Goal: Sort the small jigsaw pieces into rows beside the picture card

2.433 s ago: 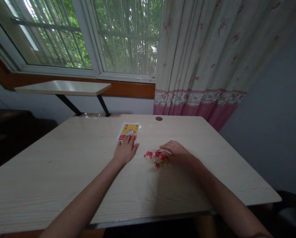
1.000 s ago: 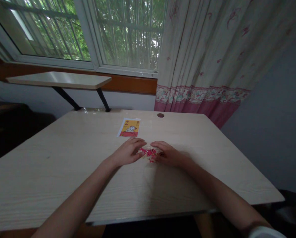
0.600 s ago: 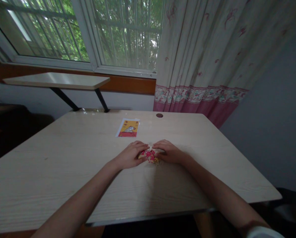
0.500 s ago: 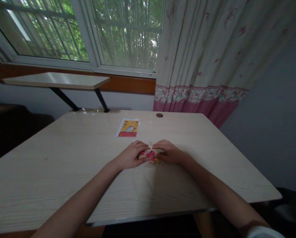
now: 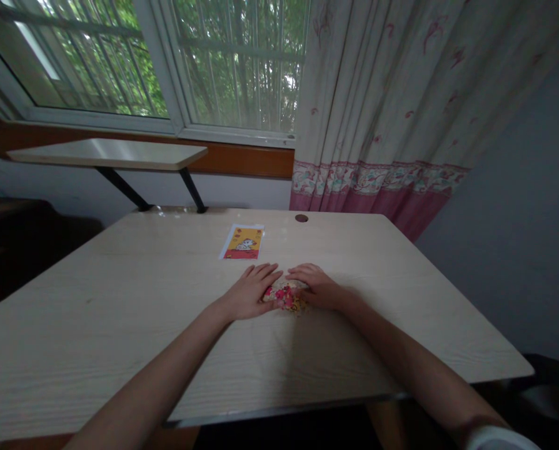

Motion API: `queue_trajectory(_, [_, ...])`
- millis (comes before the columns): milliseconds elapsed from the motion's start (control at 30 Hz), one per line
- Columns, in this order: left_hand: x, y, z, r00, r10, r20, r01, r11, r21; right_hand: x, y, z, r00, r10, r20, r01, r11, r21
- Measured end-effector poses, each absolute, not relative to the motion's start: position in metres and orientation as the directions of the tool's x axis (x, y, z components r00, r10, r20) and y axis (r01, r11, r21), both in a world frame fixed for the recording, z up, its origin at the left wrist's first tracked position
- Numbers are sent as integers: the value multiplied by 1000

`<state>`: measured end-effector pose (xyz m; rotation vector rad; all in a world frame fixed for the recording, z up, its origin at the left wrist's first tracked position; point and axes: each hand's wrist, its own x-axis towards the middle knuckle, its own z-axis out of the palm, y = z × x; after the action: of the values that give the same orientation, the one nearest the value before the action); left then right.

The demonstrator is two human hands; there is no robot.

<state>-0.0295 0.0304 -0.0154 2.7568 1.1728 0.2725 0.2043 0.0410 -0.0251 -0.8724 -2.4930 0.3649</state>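
A small heap of red, yellow and beige pieces (image 5: pixel 286 296) lies on the table; they look like jigsaw puzzle pieces, though single shapes are too small to make out. My left hand (image 5: pixel 255 291) rests flat at the heap's left side, its fingers stretched out and its thumb along the near edge. On the other side, my right hand (image 5: pixel 317 286) lies with fingers extended and its thumb touching the pieces. Both hands are open, and they partly cover the heap. Just beyond my left hand is a flat picture card (image 5: pixel 242 242) showing a white cartoon animal on yellow and red.
The pale wooden table (image 5: pixel 120 312) has a round dark cable hole (image 5: pixel 301 218) near its back edge. A raised shelf (image 5: pixel 110 153) on black legs stands at the back left. Behind are a barred window (image 5: pixel 242 69) and a flowered curtain (image 5: pixel 377 125).
The fingers of both hands have straightened and spread from a cupped grip around the heap. More of the pieces shows between them, lying flatter. The card has stayed in place.
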Motion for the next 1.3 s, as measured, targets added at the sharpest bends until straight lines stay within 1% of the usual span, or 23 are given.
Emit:
queue_trajectory(167, [-33,30,-14,711,688,144,659,-723,207,200,35,-17,-705,581,406,432,806,-404])
queue_trajectory(367, [-34,30,-14,721,672,170,634,-738,229,195,29,-12,-714,566,413,431,819,-378])
queue_trajectory(533, [-33,28,-11,727,667,164,628,-742,235,194,29,-12,-721,540,434,386,833,-395])
queue_trajectory(667, [-32,27,-9,730,659,183,609,-748,263,193,32,-17,-696,532,482,332,834,-442])
queue_trajectory(800, [-31,28,-10,729,655,197,599,-751,278,193,36,-22,-630,580,516,300,795,-527])
queue_trajectory(867, [-31,27,-10,732,654,191,599,-751,277,193,37,-23,-601,618,506,300,762,-575])
queue_trajectory(933, [-30,27,-8,733,655,187,599,-750,281,193,36,-23,-578,672,463,311,706,-636])
queue_trajectory(1067, [-26,25,-2,733,652,195,586,-750,307,192,37,-23,-485,819,305,328,494,-805])
queue_trajectory(1200, [-22,22,2,731,651,205,571,-747,340,188,42,-26,-394,901,182,178,270,-946])
queue_trajectory(1300, [-21,20,3,730,650,212,555,-744,373,185,44,-29,-365,922,128,100,175,-979])
